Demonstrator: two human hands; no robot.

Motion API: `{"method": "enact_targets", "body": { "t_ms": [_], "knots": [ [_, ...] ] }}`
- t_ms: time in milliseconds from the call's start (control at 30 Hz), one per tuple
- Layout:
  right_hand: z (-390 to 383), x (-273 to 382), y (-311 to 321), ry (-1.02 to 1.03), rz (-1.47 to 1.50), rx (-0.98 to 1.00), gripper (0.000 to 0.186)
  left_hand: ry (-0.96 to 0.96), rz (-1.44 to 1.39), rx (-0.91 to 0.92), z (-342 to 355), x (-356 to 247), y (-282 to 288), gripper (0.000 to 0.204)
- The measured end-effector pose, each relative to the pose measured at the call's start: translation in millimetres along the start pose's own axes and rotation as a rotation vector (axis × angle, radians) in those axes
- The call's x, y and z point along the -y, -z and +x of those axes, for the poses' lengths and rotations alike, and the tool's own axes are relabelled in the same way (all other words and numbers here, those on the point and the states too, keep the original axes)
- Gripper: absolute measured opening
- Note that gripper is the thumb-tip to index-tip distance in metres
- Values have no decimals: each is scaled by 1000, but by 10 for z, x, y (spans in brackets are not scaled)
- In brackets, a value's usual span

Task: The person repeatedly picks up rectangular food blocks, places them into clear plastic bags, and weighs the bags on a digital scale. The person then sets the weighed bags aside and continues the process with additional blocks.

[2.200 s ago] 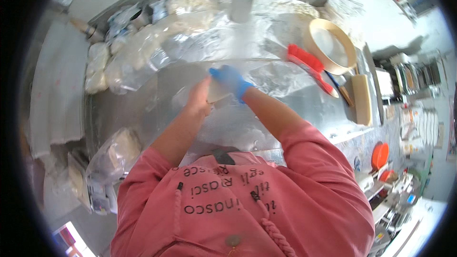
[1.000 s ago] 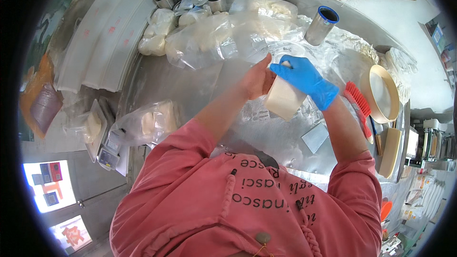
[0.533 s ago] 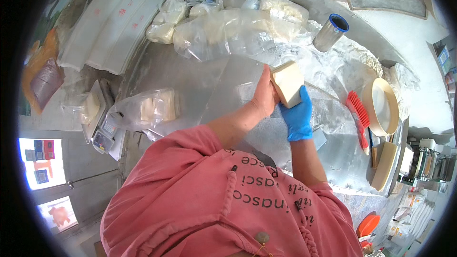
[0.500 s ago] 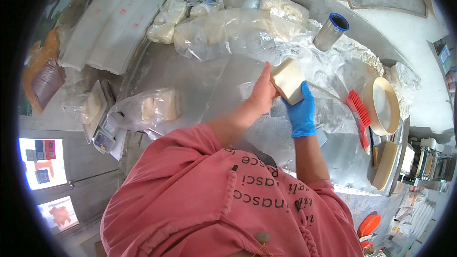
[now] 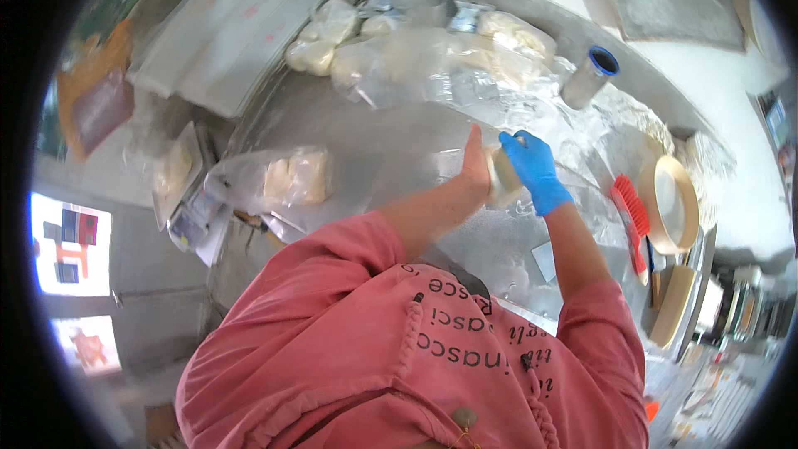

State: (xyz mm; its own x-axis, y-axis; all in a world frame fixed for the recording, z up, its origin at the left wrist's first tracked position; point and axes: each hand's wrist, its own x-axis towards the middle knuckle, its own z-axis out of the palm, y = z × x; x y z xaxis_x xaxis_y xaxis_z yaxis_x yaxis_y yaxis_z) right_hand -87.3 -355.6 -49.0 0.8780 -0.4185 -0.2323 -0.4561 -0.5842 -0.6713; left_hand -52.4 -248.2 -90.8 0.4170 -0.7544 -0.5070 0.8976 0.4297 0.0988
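A pale, smooth block of dough [image 5: 504, 180] is between my two hands above the grey metal worktop. My bare left hand [image 5: 475, 168] grips it from the left, thumb pointing up and away, its other fingers mostly hidden. My right hand [image 5: 534, 171], in a blue glove, lies over the block's top and right side with fingers bent around its far edge. Much of the block is covered by the glove. Left of my hands, another pale block [image 5: 291, 180] lies inside a clear plastic bag [image 5: 229, 180].
Several bagged pale lumps [image 5: 399, 66] line the back. A metal cylinder with a blue rim [image 5: 588, 79] stands back right. At right are a red brush [image 5: 632, 216], a round wooden-rimmed sieve [image 5: 693, 208] and a pale wooden bar [image 5: 675, 308]. A scale [image 5: 193, 214] sits left.
My right hand has moved from the block's near right side up over its top. The block has tilted and sits slightly lower in view. The whole view has shifted a little.
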Motion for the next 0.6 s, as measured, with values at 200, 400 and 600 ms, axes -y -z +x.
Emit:
{"method": "enact_targets", "body": {
  "t_ms": [200,400,600],
  "knots": [
    [311,-298,-320,783,-944,-147,35,-553,99,-53,142,150,162,64],
    [-393,882,-113,714,-404,-77,29,-1087,1396,-419,-976,-700,270,60],
    [-757,2236,-910,547,240,328,16,-90,407,397,-2033,-1697,829,71]
  ]
}}
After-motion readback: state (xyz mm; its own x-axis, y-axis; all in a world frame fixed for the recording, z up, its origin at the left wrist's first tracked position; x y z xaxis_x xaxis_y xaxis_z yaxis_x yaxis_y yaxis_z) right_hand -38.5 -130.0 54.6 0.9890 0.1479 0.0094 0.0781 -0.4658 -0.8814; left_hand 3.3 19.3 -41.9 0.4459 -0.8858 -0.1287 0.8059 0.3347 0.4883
